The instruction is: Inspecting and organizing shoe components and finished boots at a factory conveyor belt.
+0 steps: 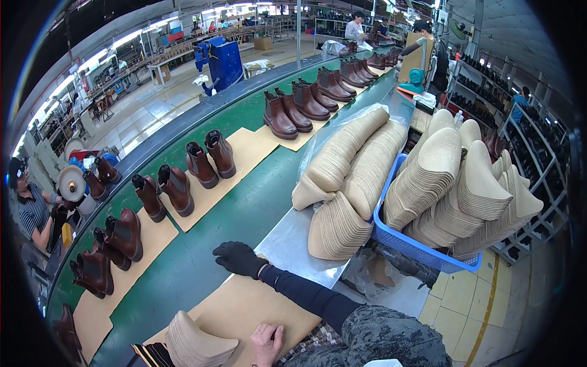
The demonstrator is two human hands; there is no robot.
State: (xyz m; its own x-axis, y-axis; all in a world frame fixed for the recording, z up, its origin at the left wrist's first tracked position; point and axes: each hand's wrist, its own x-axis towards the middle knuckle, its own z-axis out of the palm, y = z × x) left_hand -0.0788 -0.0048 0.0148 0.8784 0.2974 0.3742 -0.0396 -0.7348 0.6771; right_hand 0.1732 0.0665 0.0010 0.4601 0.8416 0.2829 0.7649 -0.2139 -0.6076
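My right hand (238, 259), in a black glove, reaches across to the near edge of the green conveyor belt (241, 208). Its fingers lie loosely bent on the surface, and nothing shows in them. My left hand (267, 342) is bare and curled closed at the lower edge, over a tan cardboard sheet (260, 304). Left of it stands a stack of beige insole-shaped boards (197, 344), beside several dark strips (153, 355). Brown ankle boots (177, 189) stand in pairs along the belt on tan sheets (235, 153).
Bundles of beige boards (345, 153), partly in clear plastic, lie on a metal table (287, 238). A blue basket (422, 249) at right holds more stacks (428, 171). A person in a striped shirt (33, 214) works by a round wheel (72, 183) across the belt.
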